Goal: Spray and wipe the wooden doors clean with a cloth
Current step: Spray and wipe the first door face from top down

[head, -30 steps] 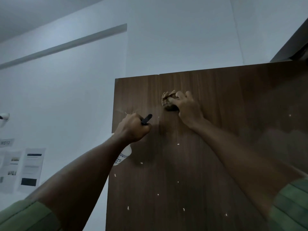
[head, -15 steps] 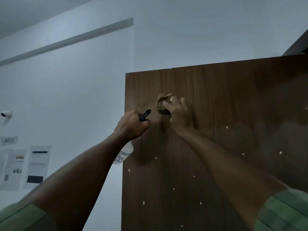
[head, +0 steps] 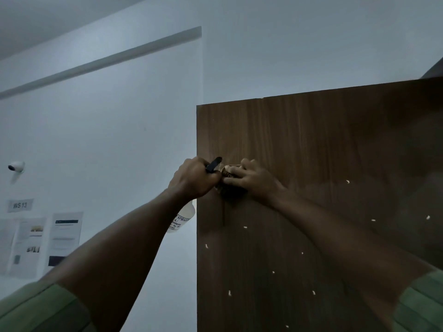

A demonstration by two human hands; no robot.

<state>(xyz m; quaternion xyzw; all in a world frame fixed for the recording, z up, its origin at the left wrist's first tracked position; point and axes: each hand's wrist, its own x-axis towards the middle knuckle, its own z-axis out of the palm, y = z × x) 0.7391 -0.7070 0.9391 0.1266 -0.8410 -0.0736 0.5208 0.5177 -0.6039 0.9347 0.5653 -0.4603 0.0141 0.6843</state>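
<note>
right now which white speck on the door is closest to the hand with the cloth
The speck just below the right hand and cloth; the others lie further down or far right.

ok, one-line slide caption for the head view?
Right hand presses a cloth on the wooden door; left hand grips a spray bottle.

To the left of where I grip, well apart, I see a small white security camera mounted on the pale wall. Below it hangs a label reading "WS 13", and under this some printed sheets are taped. A grey strip runs slanted high above them.
</note>
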